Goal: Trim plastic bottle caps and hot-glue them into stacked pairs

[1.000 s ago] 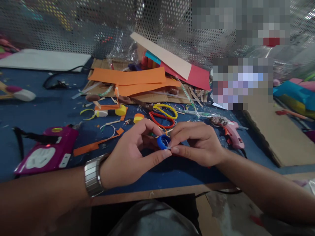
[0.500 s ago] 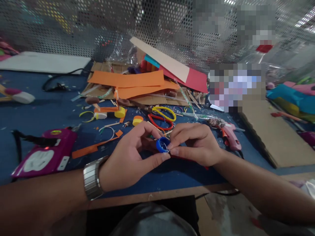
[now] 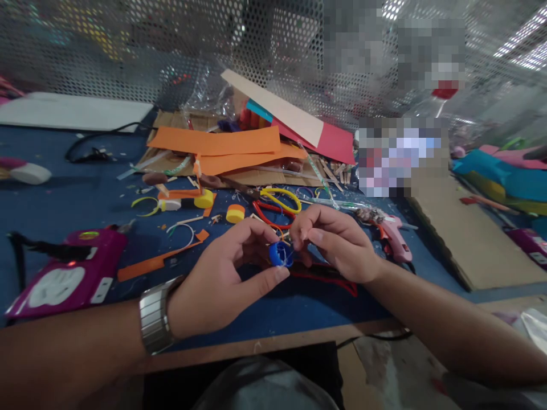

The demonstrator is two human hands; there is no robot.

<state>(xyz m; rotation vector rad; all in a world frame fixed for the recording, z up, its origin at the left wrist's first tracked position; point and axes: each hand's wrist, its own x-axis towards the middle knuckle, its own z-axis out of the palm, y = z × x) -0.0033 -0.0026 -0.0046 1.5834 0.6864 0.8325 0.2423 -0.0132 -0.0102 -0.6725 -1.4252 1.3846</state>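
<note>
Between the thumb and fingers of my left hand (image 3: 226,273) is a small blue cap (image 3: 280,254), its open side turned to the right. Thin pale strands show inside the cap. Just right of it, my right hand (image 3: 335,239) has thumb and forefinger pinched together; what they hold, if anything, is too small to make out. A red-edged dark object (image 3: 329,274) lies on the table below my right hand. Scissors with red and yellow handles (image 3: 282,202) lie behind the cap.
A magenta device (image 3: 72,273) with a lit red light sits at left, a pink glue gun (image 3: 395,236) at right. Orange strips (image 3: 217,141) lie on cardboard behind; more cardboard (image 3: 474,233) lies at right. A yellow-orange cap (image 3: 235,214) stands near my left hand.
My right fingers have moved up and away from the blue cap's opening, leaving a gap. My left hand still holds the cap. The whole view has shifted slightly.
</note>
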